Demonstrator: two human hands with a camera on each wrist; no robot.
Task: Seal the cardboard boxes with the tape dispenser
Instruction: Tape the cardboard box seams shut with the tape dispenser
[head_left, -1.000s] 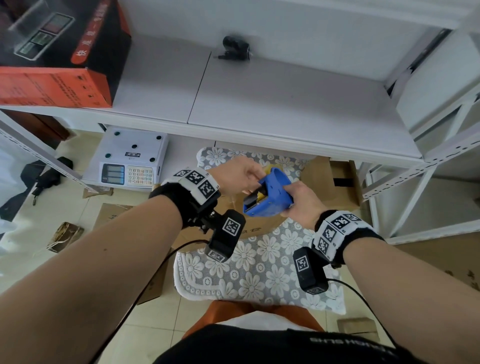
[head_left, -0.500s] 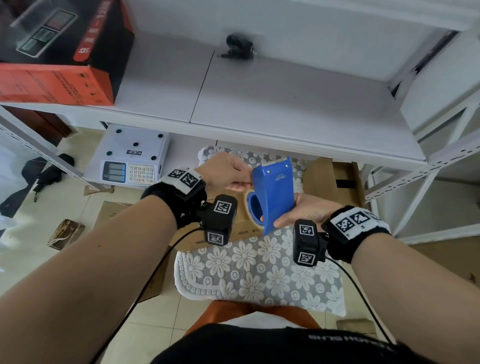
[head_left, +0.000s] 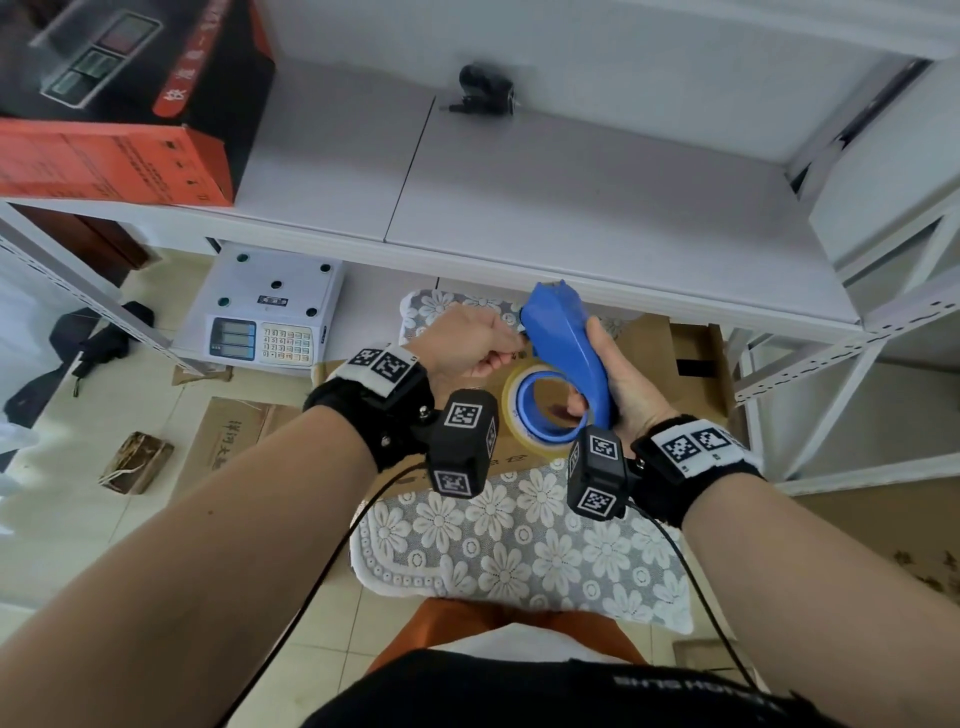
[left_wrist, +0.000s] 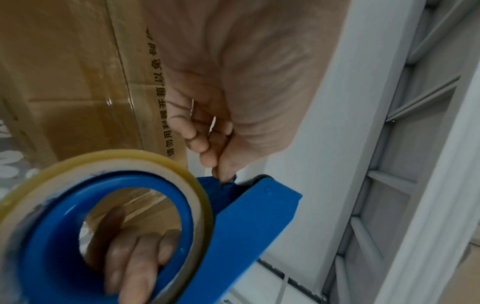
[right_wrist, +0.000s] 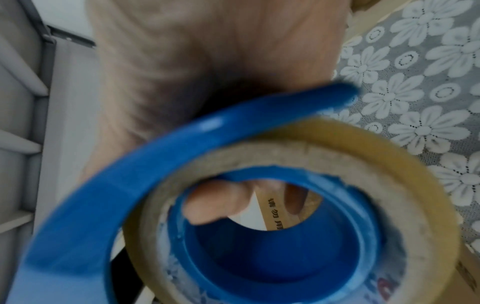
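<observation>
While right hand (head_left: 618, 384) grips tape dispenser (head_left: 566, 343), left hand (head_left: 467, 343) pinches its front.

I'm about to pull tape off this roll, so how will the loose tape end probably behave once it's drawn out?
Likely floppy: the tape roll looks thin and see-through. It probably clings to itself or to skin, since the left hand pinches at the head of the blue dispenser. The dispenser looks like rigid plastic, so the right hand can probably steady it.
</observation>
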